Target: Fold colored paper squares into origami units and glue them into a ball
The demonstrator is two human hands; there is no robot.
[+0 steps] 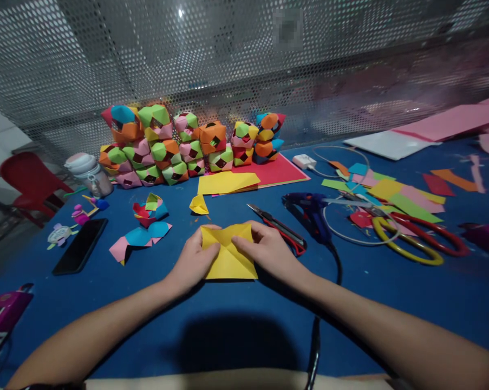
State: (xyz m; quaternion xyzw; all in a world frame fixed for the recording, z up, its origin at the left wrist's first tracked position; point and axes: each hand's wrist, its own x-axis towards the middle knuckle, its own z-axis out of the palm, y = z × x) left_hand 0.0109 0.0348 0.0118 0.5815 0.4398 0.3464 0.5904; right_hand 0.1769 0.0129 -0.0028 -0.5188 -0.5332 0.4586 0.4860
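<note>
A yellow paper square (230,262) with crease lines is held flat above the blue table, its top edge bent. My left hand (195,254) grips its left side, thumb on top and fingers behind. On the right side my right hand (268,252) pinches it the same way, the thumb near the upper middle. Just beyond the paper lies a small folded yellow piece (199,205). A red and black utility knife (279,227) rests right beside my right hand.
Stacked coloured paper balls (167,154) stand at the back. To the right are a blue glue gun (313,208) with its cord, scissors (410,244) and paper strips (415,200). A phone (80,246), a bottle (87,172) and joined paper pieces (141,236) lie left.
</note>
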